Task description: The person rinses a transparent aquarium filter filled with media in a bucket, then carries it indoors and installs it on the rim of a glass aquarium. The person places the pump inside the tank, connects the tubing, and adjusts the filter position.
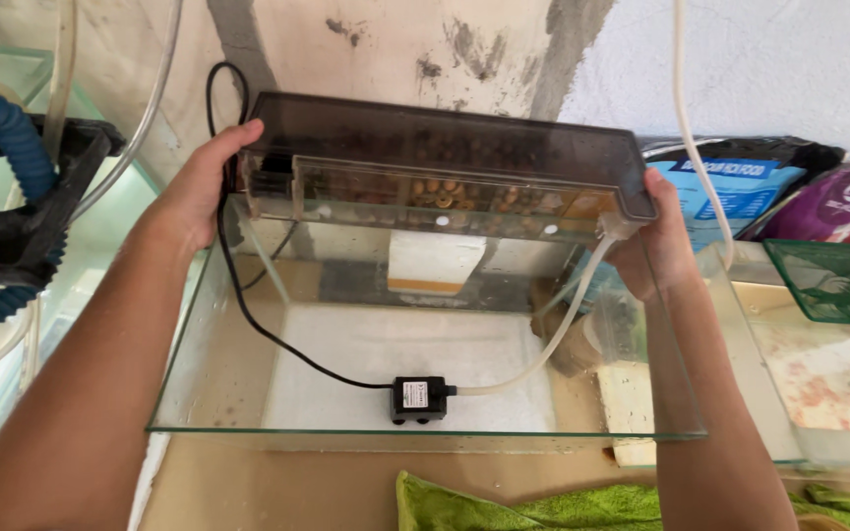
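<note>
Two hands, left hand (199, 182) and right hand (656, 246), clasp the ends of a rigid, media-laden filter box (445, 162) above the fragile glass tank (425, 431); likely heavy, best gripped endwise.

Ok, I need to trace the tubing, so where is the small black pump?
Head view: the small black pump lies on the glass tank floor, near the front pane at centre, beneath the filter box.

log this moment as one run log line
left hand: grips filter box left end | right hand: grips right end | box over glass tank | pump on tank floor
</note>
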